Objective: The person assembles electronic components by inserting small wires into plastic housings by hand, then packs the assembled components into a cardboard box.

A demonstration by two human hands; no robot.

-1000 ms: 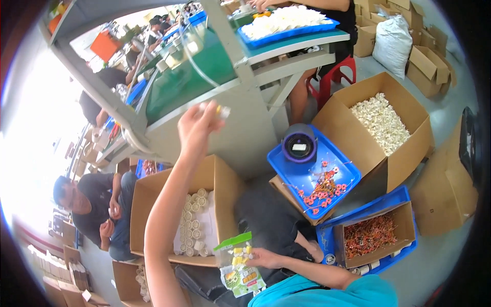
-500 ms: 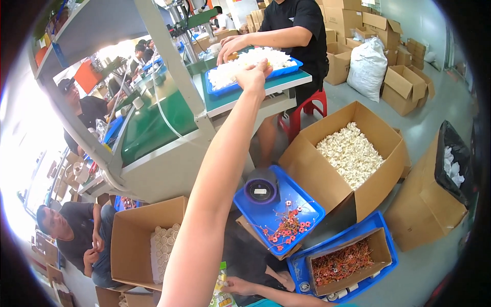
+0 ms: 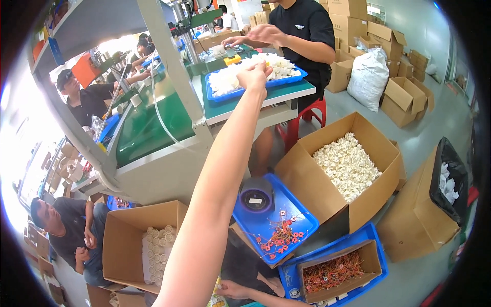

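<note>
My left arm stretches across the view to the blue tray (image 3: 225, 95) of white plastic parts (image 3: 281, 65) on the green-topped bench. There my left hand (image 3: 253, 77) is closed above the parts; a bit of yellow shows by its fingertips, but what it holds is unclear. Low in the view, my right hand (image 3: 232, 289) grips a green and yellow packet (image 3: 218, 297), partly hidden behind my left forearm. A yellow object (image 3: 232, 60) lies at the tray's far edge. Beyond it, a co-worker's hand (image 3: 268, 35) is raised, fingers spread.
A blue tray (image 3: 313, 225) holds a dark round device (image 3: 257, 197) and red wired parts (image 3: 281, 238). Around it stand cartons of white parts (image 3: 348, 166), red wired parts (image 3: 332, 271) and pale round parts (image 3: 158, 250). A lined bin (image 3: 419, 215) is at right. Another person (image 3: 66, 230) sits at left.
The co-worker's hands have drawn back from the tray, one of them lifting. The yellow object now shows at the tray's far edge. My left hand stays over the parts; the view has shifted slightly.
</note>
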